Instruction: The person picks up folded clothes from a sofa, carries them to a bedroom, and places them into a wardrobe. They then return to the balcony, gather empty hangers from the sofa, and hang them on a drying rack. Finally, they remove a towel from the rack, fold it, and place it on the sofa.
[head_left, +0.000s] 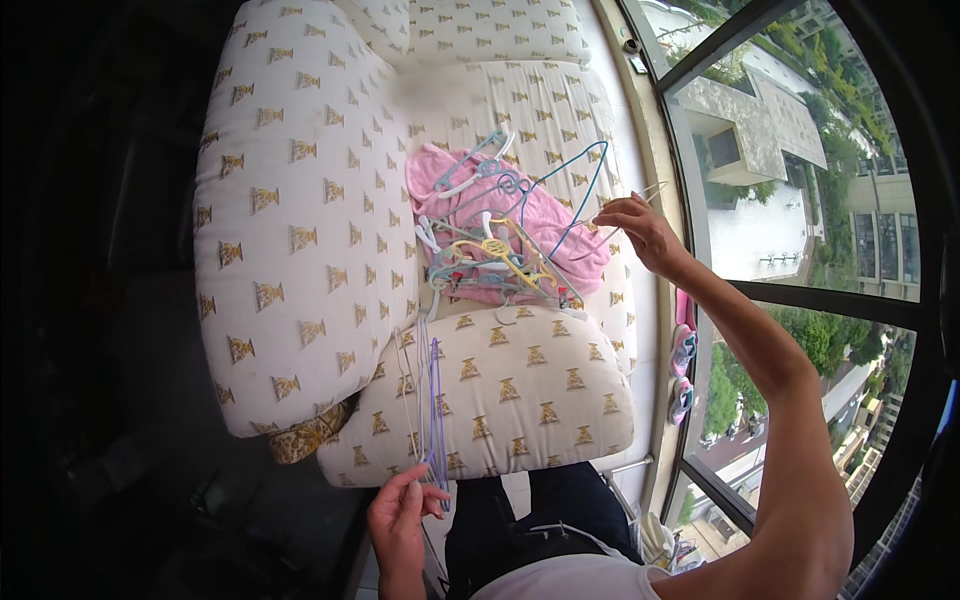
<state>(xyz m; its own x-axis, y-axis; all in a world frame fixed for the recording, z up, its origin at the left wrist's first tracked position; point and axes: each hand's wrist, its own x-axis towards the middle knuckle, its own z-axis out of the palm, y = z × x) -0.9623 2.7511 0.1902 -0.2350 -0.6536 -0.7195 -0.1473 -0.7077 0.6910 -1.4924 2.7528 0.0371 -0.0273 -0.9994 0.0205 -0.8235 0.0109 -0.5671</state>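
Note:
My left hand (405, 506) is low in the view, fingers closed on a bunch of thin hangers, among them a purple hanger (436, 420) and pale ones. Out to the right, my right hand (646, 231) pinches a thin pale hanger (596, 250) above the sofa seat. Beneath it lies a crumpled pink cloth (574, 206), perhaps a towel. On the cloth is a tangled heap of hangers: a yellow hanger (495, 247), a blue wire hanger (591, 184) and several pale blue, green and white ones. Some bear red-tipped clips (562, 296).
The sofa (285, 187) wears a white cover with gold prints. Its rounded armrest (517, 405) lies between me and the heap. A large window (795, 247) runs along the right. Pink and grey shoes (682, 352) stand by its ledge. The left side is dark.

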